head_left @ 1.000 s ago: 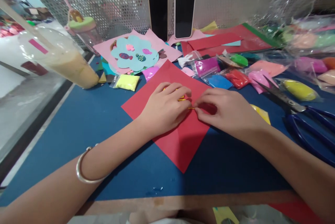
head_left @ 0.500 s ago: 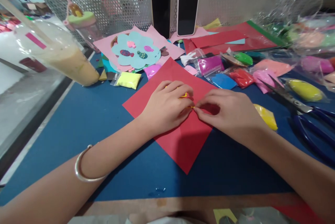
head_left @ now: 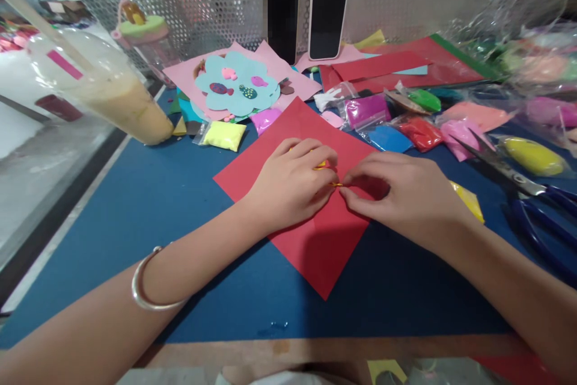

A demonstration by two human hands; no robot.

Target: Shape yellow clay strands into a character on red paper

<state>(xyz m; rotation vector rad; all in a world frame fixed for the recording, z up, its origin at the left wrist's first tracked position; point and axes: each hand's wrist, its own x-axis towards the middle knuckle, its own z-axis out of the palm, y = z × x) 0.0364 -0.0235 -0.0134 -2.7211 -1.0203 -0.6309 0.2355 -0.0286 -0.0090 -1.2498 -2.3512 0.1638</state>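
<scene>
A square sheet of red paper (head_left: 331, 247) lies cornerwise on the blue table mat (head_left: 189, 193). My left hand (head_left: 293, 184) rests on the sheet, its fingers curled and closed around a thin yellow strand (head_left: 337, 184), probably modelling clay. At the strand's other end, the thumb and forefinger of my right hand (head_left: 403, 193) are brought together in a pinch. Another bit of yellow (head_left: 321, 164) shows on the red sheet under my left fingers; its full shape is hidden.
Blue-handled scissors (head_left: 518, 181) lie at the right, near bagged clay in several colours (head_left: 367, 112). Behind the sheet are a pale-blue paper cutout (head_left: 237, 84) with fish shapes and two upright phones (head_left: 331, 6). A drink cup (head_left: 121, 97) stands at left.
The view has shifted slightly, moving everything a little to the right. My right fingertips still pinch the yellow strand, and a bit more of it shows between the hands.
</scene>
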